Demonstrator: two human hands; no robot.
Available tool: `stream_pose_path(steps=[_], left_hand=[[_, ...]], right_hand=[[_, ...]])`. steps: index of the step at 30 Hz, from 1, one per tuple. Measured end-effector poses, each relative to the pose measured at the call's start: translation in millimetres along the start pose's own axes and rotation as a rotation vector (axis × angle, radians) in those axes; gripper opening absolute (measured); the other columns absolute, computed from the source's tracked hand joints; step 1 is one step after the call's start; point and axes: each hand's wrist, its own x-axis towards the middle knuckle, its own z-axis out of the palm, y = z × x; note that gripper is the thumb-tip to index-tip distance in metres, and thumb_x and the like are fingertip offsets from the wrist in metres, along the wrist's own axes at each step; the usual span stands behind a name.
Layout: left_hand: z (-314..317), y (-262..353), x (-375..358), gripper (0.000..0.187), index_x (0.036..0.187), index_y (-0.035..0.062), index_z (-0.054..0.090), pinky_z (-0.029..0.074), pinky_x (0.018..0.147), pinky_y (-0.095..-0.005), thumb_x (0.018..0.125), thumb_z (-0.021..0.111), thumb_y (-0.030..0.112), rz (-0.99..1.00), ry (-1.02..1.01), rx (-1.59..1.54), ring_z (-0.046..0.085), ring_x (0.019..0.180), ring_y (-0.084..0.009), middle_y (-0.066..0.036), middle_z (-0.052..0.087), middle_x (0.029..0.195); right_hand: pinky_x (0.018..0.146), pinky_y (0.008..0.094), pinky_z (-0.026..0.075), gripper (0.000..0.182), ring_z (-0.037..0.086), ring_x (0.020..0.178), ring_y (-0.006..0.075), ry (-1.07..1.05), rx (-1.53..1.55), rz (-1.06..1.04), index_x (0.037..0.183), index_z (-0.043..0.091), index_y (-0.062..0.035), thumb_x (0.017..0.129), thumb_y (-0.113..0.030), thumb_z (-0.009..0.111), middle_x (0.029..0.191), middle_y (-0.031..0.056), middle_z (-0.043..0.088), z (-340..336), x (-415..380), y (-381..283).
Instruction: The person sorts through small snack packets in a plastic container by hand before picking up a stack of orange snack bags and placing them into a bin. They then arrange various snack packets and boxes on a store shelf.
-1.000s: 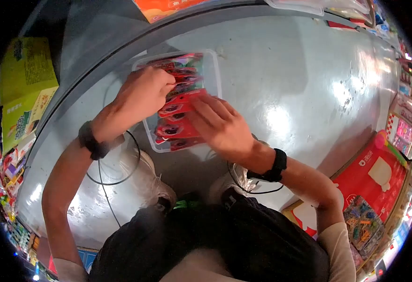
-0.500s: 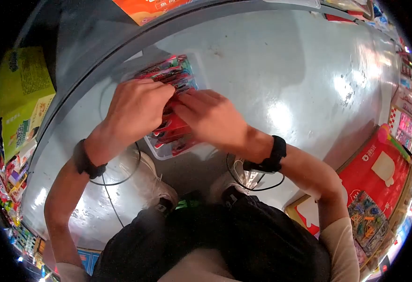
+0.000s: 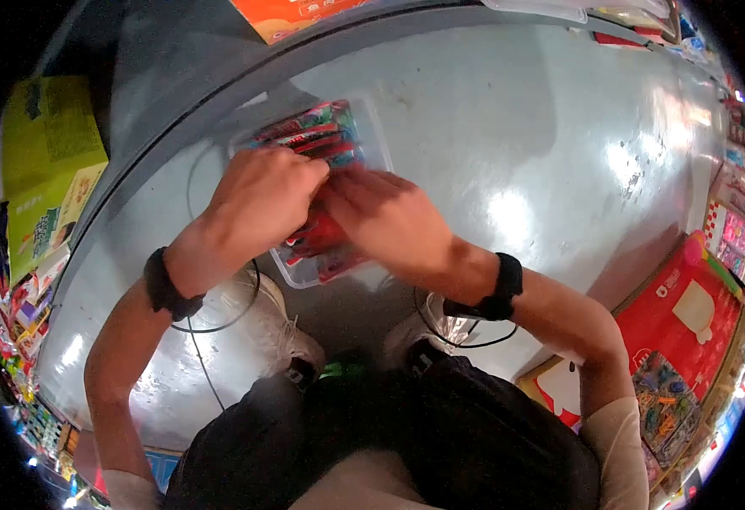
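A clear plastic bin (image 3: 378, 140) on the floor holds a row of thin, shiny red packets (image 3: 304, 136) with some green and blue on them. Over the middle of the bin, my left hand (image 3: 262, 194) has its fingers curled in, closed at the upper edge of a red packet (image 3: 323, 231). Close against it, my right hand (image 3: 389, 217) is also closed there, its fingers slightly blurred. Both sets of fingertips are partly hidden by the hands themselves. The red packet shows between and below the hands, among the others.
My shoes (image 3: 262, 319) stand just below the bin on the grey floor (image 3: 466, 119). Dark cables (image 3: 207, 361) hang by both wrists. A yellow-green package (image 3: 45, 170) is at left, an orange box (image 3: 296, 15) at the top, and a red display box (image 3: 670, 314) at right.
The view has shifted slightly, so bin and hands sit a little further right. My hands remain together over the packets; my right hand's fingers have moved slightly.
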Motion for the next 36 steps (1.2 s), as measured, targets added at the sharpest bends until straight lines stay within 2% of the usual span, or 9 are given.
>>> stream_pose_path(steps=[7, 8, 11, 14, 18, 24, 27, 29, 36], left_hand=[[-35.4, 24.3, -9.6, 0.031, 0.097, 0.0006, 0.067, 0.054, 0.077, -0.0428, 0.084, 0.072, 0.029, -0.035, 0.087, -0.141, 0.066, 0.087, -0.0318, -0.014, 0.068, 0.09], [-38.0, 23.6, -17.4, 0.049, 0.118, 0.002, 0.065, 0.052, 0.091, -0.0412, 0.079, 0.078, 0.028, -0.064, 0.032, -0.17, 0.064, 0.105, -0.0329, -0.015, 0.066, 0.116], [-37.0, 23.8, -34.2, 0.055, 0.125, 0.0036, 0.063, 0.05, 0.097, -0.042, 0.077, 0.08, 0.027, -0.073, 0.116, -0.138, 0.062, 0.112, -0.0329, -0.014, 0.063, 0.124], [-35.0, 22.5, -43.4, 0.061, 0.131, 0.0052, 0.06, 0.047, 0.102, -0.0444, 0.077, 0.08, 0.025, -0.072, 0.173, -0.126, 0.057, 0.118, -0.0348, -0.014, 0.057, 0.133], [-23.2, 26.1, -35.3, 0.055, 0.129, 0.0009, 0.059, 0.048, 0.098, -0.044, 0.083, 0.076, 0.027, -0.038, 0.272, -0.061, 0.057, 0.116, -0.0367, -0.017, 0.055, 0.132], [4.0, 43.8, -15.9, 0.066, 0.148, -0.0049, 0.037, 0.032, 0.117, -0.0482, 0.091, 0.061, 0.019, 0.039, 0.232, 0.043, 0.034, 0.144, -0.0379, -0.021, 0.037, 0.154], [21.6, 43.7, -16.8, 0.07, 0.14, -0.0054, 0.047, 0.029, 0.12, -0.0438, 0.084, 0.064, 0.031, 0.108, 0.216, 0.079, 0.035, 0.145, -0.0342, -0.022, 0.041, 0.151], [33.1, 40.8, -17.8, 0.067, 0.138, -0.0053, 0.049, 0.029, 0.12, -0.0443, 0.083, 0.063, 0.029, 0.103, 0.239, 0.042, 0.036, 0.145, -0.0339, -0.021, 0.043, 0.15], [11.8, 30.1, -16.9, 0.053, 0.125, -0.0011, 0.061, 0.038, 0.112, -0.0466, 0.078, 0.069, 0.021, 0.08, 0.268, 0.1, 0.046, 0.134, -0.0351, -0.019, 0.053, 0.139]], right_hand=[[0.086, 0.0407, 0.056, 0.03, 0.064, 0.103, 0.0311, 0.07, 0.028, 0.003, 0.105, 0.063, 0.0008, 0.079, -0.015, 0.062, 0.106, 0.0156, 0.064, 3.4, 2.0, 5.8], [0.086, 0.0407, 0.056, 0.03, 0.064, 0.103, 0.0311, 0.068, 0.031, 0.002, 0.105, 0.063, 0.0008, 0.079, -0.015, 0.062, 0.106, 0.0156, 0.064, 2.6, 0.7, 6.6], [0.083, 0.04, 0.057, 0.031, 0.065, 0.102, 0.0305, 0.034, 0.218, 0.067, 0.106, 0.065, -0.0013, 0.078, -0.014, 0.066, 0.111, 0.0144, 0.064, -24.2, -2.4, 6.5], [0.082, 0.0397, 0.057, 0.033, 0.065, 0.102, 0.0293, 0.277, 0.307, 0.086, 0.107, 0.066, -0.0029, 0.076, -0.012, 0.071, 0.118, 0.0122, 0.064, -59.6, -21.0, 7.2], [0.087, 0.0412, 0.055, 0.037, 0.065, 0.104, 0.0298, 0.161, 0.202, 0.07, 0.109, 0.066, -0.0026, 0.075, -0.012, 0.073, 0.123, 0.0146, 0.062, -59.7, -39.8, -11.2], [0.1, 0.0494, 0.05, 0.053, 0.058, 0.121, 0.0379, 0.233, 0.109, 0.181, 0.123, 0.059, 0.0023, 0.075, -0.013, 0.077, 0.135, 0.022, 0.054, -38.2, -32.4, -27.3], [0.103, 0.0523, 0.046, 0.063, 0.056, 0.124, 0.0412, 0.333, 0.121, 0.134, 0.133, 0.051, 0.0037, 0.077, -0.013, 0.075, 0.137, 0.0237, 0.052, -33.0, -25.8, -18.3], [0.108, 0.0509, 0.042, 0.056, 0.053, 0.125, 0.0423, 0.211, 0.157, 0.21, 0.135, 0.05, 0.0005, 0.087, -0.021, 0.068, 0.139, 0.0246, 0.05, -29.3, -18.2, -19.5], [0.102, 0.0495, 0.045, 0.053, 0.056, 0.117, 0.0398, 0.24, 0.203, 0.267, 0.134, 0.052, -0.0011, 0.088, -0.022, 0.068, 0.136, 0.021, 0.052, -19.3, -9.0, -7.5]])
